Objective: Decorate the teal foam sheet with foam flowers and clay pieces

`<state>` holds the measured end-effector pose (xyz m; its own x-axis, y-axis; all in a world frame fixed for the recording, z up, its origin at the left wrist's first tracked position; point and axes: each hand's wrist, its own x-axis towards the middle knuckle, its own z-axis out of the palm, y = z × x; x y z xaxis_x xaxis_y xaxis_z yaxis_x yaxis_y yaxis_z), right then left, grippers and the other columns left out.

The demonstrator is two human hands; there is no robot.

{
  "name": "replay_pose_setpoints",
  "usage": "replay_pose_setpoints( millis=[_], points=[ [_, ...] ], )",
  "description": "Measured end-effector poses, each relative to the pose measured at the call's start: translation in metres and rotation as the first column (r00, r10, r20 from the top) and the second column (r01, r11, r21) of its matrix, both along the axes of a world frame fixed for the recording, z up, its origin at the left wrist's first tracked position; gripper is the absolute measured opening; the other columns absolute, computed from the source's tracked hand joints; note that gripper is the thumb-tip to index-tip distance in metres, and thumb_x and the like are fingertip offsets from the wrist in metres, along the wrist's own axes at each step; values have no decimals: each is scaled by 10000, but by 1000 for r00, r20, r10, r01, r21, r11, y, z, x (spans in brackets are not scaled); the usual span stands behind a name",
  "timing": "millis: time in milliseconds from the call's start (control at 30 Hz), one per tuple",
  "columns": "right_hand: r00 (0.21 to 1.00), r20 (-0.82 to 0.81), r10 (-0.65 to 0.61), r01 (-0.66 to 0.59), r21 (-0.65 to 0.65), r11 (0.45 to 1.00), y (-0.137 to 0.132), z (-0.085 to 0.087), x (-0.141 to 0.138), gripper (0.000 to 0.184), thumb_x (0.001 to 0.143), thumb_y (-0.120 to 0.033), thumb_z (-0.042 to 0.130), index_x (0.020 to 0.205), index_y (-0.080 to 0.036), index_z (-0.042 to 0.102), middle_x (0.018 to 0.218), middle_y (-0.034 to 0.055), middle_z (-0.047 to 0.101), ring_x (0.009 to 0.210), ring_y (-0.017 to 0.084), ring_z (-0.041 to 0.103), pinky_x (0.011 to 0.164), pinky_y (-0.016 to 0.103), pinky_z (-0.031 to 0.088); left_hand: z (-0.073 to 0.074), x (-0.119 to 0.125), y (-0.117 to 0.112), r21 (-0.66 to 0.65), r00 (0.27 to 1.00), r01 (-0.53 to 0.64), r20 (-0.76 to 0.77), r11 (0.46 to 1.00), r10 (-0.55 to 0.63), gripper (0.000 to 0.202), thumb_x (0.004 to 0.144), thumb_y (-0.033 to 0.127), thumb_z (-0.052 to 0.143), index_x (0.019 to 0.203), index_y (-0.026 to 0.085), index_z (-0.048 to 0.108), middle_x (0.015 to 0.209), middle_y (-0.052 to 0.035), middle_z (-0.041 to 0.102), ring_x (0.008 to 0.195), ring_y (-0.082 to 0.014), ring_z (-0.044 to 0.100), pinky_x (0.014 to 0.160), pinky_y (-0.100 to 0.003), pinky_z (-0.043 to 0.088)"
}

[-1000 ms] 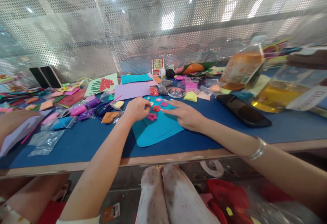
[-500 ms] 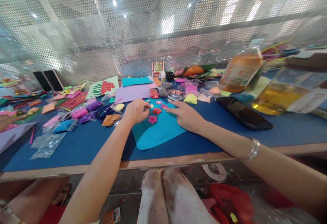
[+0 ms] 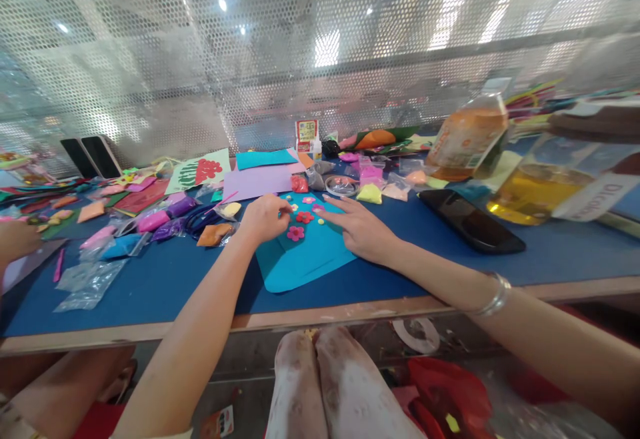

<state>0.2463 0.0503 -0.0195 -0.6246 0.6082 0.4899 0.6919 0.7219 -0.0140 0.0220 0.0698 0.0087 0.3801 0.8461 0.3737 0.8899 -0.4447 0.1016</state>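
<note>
Left hand [image 3: 265, 217] sat curled, fingertips pinched together, at the left edge of the teal paper sheet [image 3: 305, 262]; the pink flower [image 3: 295, 233] lay just to its right, nearer it than the right hand [image 3: 357, 229], which pressed flat, fingers spread, on the sheet.

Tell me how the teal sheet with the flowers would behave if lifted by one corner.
Probably floppy: the teal sheet lies thin and flat on the table, so a lifted corner would likely bend. It looks light and may slide if pushed; the right hand lies flat on it. The small flowers on top might shift or drop off unless stuck.
</note>
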Motion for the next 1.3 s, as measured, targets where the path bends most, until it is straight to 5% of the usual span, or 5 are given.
replay_pose_setpoints(
  millis=[400,833,1300],
  points=[
    [996,52,-71,76,-106,991,-1,4,0,604,678,18,405,1262,-96,509,1336,205,431,1264,291,373,1000,450,362,0,0,1,-12,1000,19,-6,1000,-19,260,699,174,482,843,228,692,870,-21,690,858,-199,606,752,-306,470],
    [1000,-11,-16,16,-60,998,-1,1,4,501,702,-18,409,1136,-149,621,1329,130,465,1212,265,447,978,430,407,-1,1,0,-23,1000,15,-21,1000,-16,230,714,198,489,830,218,687,867,-30,686,867,-202,606,772,-314,472],
    [999,29,-41,45,-147,988,7,-3,1,628,664,21,376,1261,-125,507,1364,138,418,1270,249,373,994,428,383,-2,1,1,53,999,16,34,998,-17,237,728,191,485,840,221,692,871,-38,666,832,-181,592,760,-296,466]
  ],
)
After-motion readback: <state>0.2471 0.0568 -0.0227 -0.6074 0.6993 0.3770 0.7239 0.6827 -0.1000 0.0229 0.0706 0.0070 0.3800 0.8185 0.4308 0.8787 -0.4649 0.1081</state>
